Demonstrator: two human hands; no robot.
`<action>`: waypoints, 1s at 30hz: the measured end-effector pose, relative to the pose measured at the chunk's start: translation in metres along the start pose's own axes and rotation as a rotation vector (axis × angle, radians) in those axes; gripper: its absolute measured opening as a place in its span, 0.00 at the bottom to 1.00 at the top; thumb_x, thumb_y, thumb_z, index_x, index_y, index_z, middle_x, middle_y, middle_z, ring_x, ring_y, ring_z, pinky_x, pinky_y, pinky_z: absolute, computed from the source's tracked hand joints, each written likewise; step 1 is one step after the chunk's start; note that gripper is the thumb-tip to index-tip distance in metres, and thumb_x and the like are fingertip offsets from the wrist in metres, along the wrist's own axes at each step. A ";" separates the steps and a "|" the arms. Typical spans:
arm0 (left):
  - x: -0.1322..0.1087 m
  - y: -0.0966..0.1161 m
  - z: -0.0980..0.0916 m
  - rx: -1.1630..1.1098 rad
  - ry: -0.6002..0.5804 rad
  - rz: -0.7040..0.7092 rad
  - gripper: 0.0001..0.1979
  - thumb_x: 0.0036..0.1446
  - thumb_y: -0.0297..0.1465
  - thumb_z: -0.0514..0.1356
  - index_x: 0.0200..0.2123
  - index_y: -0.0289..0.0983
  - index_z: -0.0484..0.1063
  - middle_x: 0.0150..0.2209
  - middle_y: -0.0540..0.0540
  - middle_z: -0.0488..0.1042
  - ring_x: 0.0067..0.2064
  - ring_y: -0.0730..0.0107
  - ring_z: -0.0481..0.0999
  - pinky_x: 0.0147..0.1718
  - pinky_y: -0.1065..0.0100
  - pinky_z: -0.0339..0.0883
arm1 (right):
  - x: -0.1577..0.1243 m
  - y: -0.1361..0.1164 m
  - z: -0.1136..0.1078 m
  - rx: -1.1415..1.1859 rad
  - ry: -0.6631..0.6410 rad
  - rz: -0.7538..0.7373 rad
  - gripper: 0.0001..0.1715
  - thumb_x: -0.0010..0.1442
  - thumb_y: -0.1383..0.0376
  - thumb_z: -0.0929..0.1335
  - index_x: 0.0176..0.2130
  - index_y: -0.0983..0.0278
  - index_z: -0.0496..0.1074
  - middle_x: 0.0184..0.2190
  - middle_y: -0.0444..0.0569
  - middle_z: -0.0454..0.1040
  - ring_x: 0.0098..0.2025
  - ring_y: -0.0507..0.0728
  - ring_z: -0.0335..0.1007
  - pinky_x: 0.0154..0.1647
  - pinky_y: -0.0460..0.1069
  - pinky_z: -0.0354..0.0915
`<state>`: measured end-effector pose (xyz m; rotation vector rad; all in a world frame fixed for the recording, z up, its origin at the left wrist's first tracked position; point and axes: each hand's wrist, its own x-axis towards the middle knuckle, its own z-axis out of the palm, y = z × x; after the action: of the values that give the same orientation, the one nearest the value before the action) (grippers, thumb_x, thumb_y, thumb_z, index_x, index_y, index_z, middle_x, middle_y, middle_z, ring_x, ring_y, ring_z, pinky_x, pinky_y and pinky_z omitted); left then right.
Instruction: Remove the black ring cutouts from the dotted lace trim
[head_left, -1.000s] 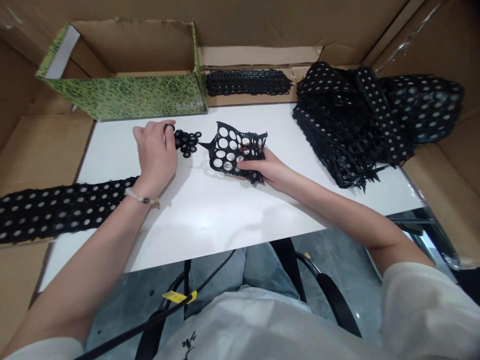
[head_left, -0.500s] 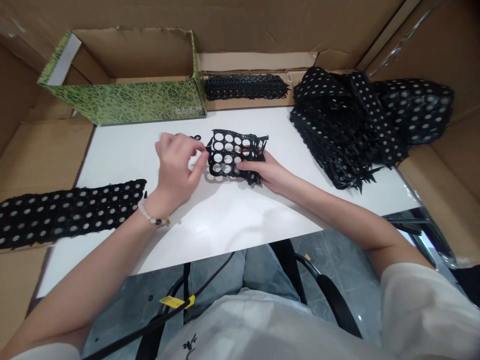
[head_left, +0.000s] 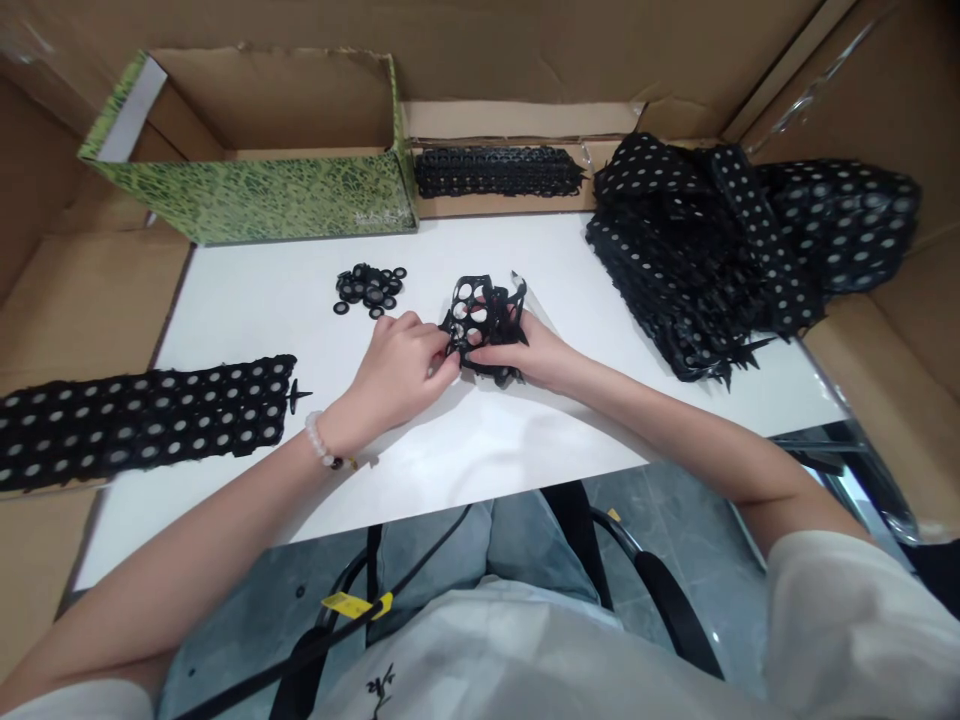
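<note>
Between my hands is a black rubber sheet full of round holes, bunched up above the white table. My right hand grips its right side, thumb in front and the other fingers mostly behind. At its lower left edge my left hand pinches the sheet with thumb and forefinger. Beyond my left hand lies a small pile of black rubber rings on the table. Left of my left forearm rests a black sheet with pale round spots, a small black scrap at its right end.
A green patterned cardboard box stands open at the back left. Beside it lies a rolled or stacked black perforated strip. A large heap of spotted black sheets covers the right of the white table. Cardboard walls surround the table.
My left hand has moved right and toward me, onto the sheet's edge, uncovering the pile of rings. The perforated sheet is now more crumpled and narrower.
</note>
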<state>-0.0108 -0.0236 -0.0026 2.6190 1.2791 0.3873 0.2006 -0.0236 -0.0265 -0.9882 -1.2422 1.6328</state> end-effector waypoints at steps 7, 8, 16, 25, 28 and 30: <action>0.008 -0.030 -0.012 -0.310 0.251 -0.217 0.16 0.66 0.33 0.46 0.25 0.42 0.63 0.28 0.43 0.71 0.37 0.57 0.71 0.40 0.55 0.64 | 0.000 -0.005 -0.003 -0.041 0.042 -0.029 0.35 0.46 0.62 0.80 0.52 0.60 0.72 0.38 0.45 0.75 0.49 0.62 0.75 0.63 0.64 0.71; 0.010 -0.040 -0.016 -0.339 0.363 -0.308 0.17 0.67 0.34 0.46 0.26 0.41 0.65 0.30 0.43 0.72 0.37 0.58 0.72 0.41 0.55 0.64 | 0.000 -0.006 -0.003 -0.029 0.062 -0.025 0.35 0.45 0.62 0.80 0.51 0.59 0.71 0.38 0.45 0.74 0.48 0.62 0.75 0.63 0.64 0.71; 0.005 -0.087 -0.006 0.089 0.277 -0.465 0.30 0.73 0.44 0.49 0.71 0.40 0.66 0.72 0.33 0.59 0.66 0.32 0.56 0.57 0.34 0.50 | 0.003 -0.001 -0.003 0.106 0.092 0.032 0.34 0.43 0.65 0.80 0.50 0.60 0.73 0.37 0.44 0.73 0.47 0.61 0.74 0.63 0.64 0.72; 0.003 -0.017 -0.009 -0.028 0.172 0.027 0.18 0.68 0.47 0.57 0.34 0.40 0.74 0.35 0.41 0.78 0.48 0.47 0.72 0.51 0.49 0.62 | 0.001 -0.002 0.000 0.094 0.102 0.046 0.30 0.44 0.65 0.80 0.47 0.62 0.74 0.41 0.47 0.80 0.47 0.60 0.77 0.65 0.61 0.70; 0.002 -0.006 -0.009 -0.053 0.063 0.068 0.19 0.63 0.48 0.62 0.28 0.41 0.69 0.30 0.41 0.76 0.43 0.49 0.72 0.44 0.52 0.63 | -0.002 -0.003 0.002 0.119 0.017 0.075 0.32 0.45 0.64 0.80 0.50 0.62 0.74 0.39 0.47 0.80 0.46 0.60 0.78 0.62 0.60 0.71; 0.002 -0.007 -0.008 -0.110 0.014 0.093 0.18 0.65 0.46 0.59 0.27 0.41 0.68 0.29 0.42 0.76 0.42 0.50 0.72 0.44 0.53 0.63 | -0.003 -0.004 0.002 0.110 -0.005 0.079 0.35 0.45 0.64 0.80 0.52 0.61 0.74 0.38 0.45 0.80 0.46 0.60 0.79 0.63 0.59 0.71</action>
<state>-0.0172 -0.0172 0.0037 2.5938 1.1097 0.4772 0.2008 -0.0266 -0.0220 -0.9760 -1.1164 1.7464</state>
